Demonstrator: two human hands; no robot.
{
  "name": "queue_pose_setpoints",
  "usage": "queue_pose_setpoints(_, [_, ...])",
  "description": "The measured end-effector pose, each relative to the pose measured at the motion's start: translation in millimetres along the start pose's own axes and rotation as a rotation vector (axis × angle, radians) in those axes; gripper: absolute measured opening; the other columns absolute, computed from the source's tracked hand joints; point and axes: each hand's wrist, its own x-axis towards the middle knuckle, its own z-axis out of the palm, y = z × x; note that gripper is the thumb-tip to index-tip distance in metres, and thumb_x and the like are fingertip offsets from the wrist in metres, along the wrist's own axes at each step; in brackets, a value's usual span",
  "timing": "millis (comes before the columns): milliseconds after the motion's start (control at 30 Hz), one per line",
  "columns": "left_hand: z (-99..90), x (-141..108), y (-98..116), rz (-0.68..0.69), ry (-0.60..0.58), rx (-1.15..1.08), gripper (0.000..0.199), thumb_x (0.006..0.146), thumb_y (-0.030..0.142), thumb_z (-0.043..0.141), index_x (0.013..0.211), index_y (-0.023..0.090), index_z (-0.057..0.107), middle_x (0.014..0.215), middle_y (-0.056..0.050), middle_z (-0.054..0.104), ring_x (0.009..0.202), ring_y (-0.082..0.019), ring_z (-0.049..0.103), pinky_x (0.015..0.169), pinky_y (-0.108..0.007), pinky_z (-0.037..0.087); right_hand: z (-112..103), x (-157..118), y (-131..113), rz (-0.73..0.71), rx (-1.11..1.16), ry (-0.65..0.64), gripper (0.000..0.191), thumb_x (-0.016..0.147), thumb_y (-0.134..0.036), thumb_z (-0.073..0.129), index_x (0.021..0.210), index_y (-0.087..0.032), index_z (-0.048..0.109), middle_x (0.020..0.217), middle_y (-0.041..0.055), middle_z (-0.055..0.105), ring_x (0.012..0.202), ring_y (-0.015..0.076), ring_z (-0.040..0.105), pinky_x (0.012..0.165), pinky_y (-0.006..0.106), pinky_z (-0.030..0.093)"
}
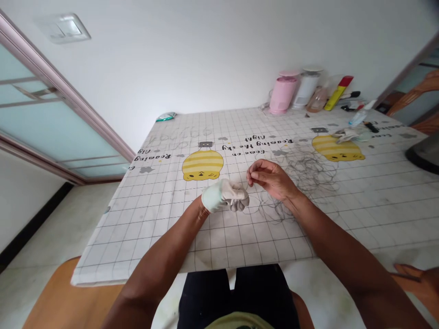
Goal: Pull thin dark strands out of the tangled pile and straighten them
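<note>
In the head view, the left hand (233, 195), wearing a whitish glove (212, 196) with a pale mint cuff, is curling into a loose fist; whether it is gripping anything, I cannot tell. Just beyond it to the right, the bare right hand (272, 179) is bending its fingers, thumb and fingertips lying close together; whether they are pinching a strand is too blurred to tell. Dark strands (315, 171), thin and looping into a loose tangle, are spreading over the checked surface (164, 246) beneath and to the right of the right hand. Farther right, a crumpled pale glove (350, 134) is lying.
</note>
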Motion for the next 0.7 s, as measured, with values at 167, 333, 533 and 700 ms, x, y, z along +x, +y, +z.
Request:
queue_pose_setpoints(167, [3.5, -2.1, 2.9, -0.002, 0.022, 0.042, 0.039, 0.078, 0.052, 0.081, 0.075, 0.014, 0.078, 0.064, -0.008, 0.071, 0.051, -0.013, 0.061, 0.047, -0.023, 0.042, 8.6, -1.7, 1.0, -0.109, -0.110, 0.127, 0.023, 0.082, -0.036, 0.087, 0.089, -0.021, 0.071, 0.083, 0.0024, 0.071, 0.072, 0.0168, 0.066, 0.072, 0.035, 0.057])
queue_pose_setpoints(333, [4.9, 4.1, 5.4, 0.033, 0.136, 0.022, 0.037, 0.082, 0.050, 0.079, 0.077, 0.013, 0.077, 0.067, -0.008, 0.072, 0.051, -0.011, 0.060, 0.048, -0.022, 0.041, 3.4, 1.7, -1.4, -0.057, -0.095, 0.150, 0.027, 0.086, -0.045, 0.082, 0.095, -0.022, 0.072, 0.090, 0.0058, 0.072, 0.081, 0.0205, 0.069, 0.073, 0.036, 0.059])
queue_pose_setpoints(533, [-5.6, 21.1, -2.5, 0.110, 0.354, -0.028, 0.029, 0.090, 0.039, 0.072, 0.084, 0.011, 0.076, 0.072, -0.008, 0.073, 0.054, -0.011, 0.062, 0.052, -0.024, 0.047, -8.9, 2.2, -6.5, 0.080, -0.184, 0.085, 0.042, 0.096, -0.059, 0.067, 0.096, -0.018, 0.074, 0.090, 0.0092, 0.074, 0.075, 0.0197, 0.070, 0.064, 0.032, 0.056])
queue_pose_setpoints(700, [-13.0, 26.1, -6.6, 0.127, 0.440, -0.043, 0.026, 0.094, 0.034, 0.065, 0.089, 0.011, 0.076, 0.074, -0.007, 0.073, 0.054, -0.010, 0.062, 0.052, -0.024, 0.047, -5.1, -1.2, -0.1, 0.120, -0.369, 0.036, 0.038, 0.094, -0.056, 0.072, 0.087, -0.018, 0.072, 0.079, 0.0058, 0.073, 0.064, 0.0162, 0.067, 0.060, 0.030, 0.054])
